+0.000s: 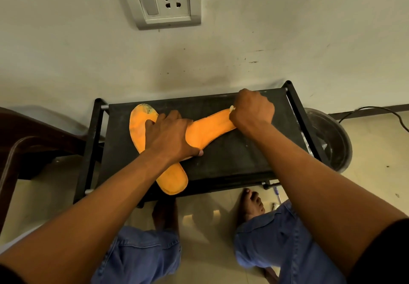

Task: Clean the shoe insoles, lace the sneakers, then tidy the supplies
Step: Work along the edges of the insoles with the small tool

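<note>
We see two orange insoles crossed on the black rack (232, 157). The left hand (170, 135) presses flat on both where they cross. The right hand (252, 111) is clenched round a small pale thing on the far end of the upper insole (210, 131); the lower insole (141, 122) lies beneath

No legible text, label, brand, number or sign appears in the view. The wall plate (159, 0) with its switch and socket carries no readable marking, and the two orange insoles (208, 132) on the black stand (232, 162) show no print that can be read.
</note>
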The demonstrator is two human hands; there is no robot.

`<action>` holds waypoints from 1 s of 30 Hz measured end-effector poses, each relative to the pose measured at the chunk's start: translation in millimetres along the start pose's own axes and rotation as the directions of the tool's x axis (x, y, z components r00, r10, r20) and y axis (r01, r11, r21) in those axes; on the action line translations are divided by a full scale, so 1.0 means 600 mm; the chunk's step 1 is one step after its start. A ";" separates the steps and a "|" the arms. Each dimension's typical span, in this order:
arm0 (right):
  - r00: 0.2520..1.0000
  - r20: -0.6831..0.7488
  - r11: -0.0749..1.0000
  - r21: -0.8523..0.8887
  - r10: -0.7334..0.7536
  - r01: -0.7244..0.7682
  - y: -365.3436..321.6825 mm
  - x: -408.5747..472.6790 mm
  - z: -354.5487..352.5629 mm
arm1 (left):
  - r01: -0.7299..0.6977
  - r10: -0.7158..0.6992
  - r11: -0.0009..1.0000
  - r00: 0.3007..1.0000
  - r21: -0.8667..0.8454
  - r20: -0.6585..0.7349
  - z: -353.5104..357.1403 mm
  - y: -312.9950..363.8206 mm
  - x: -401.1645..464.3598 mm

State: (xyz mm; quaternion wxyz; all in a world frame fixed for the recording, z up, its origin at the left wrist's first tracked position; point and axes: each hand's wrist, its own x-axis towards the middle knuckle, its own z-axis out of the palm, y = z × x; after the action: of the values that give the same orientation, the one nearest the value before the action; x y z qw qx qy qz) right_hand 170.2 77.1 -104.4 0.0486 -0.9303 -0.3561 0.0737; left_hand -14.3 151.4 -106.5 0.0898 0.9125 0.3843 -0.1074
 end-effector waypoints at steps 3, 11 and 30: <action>0.998 0.024 0.998 0.026 -0.060 0.060 -0.015 -0.003 0.007 | 0.002 -0.002 1.000 1.000 0.000 0.003 0.001 -0.001 0.001; 0.983 0.026 0.983 0.028 -0.181 0.180 -0.035 -0.018 0.026 | -0.002 0.002 1.000 1.000 0.009 0.010 -0.001 0.001 0.003; 0.995 -0.063 0.997 -0.021 -0.081 0.080 -0.004 -0.002 0.020 | -0.044 0.043 0.999 0.999 0.016 0.018 -0.001 0.001 0.002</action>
State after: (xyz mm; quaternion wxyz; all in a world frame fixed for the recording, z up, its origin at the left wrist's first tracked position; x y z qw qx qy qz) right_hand 165.9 78.3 -115.7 0.0541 -0.9175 -0.3921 0.0388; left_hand -12.7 151.9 -106.3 0.0882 0.9204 0.3626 -0.1168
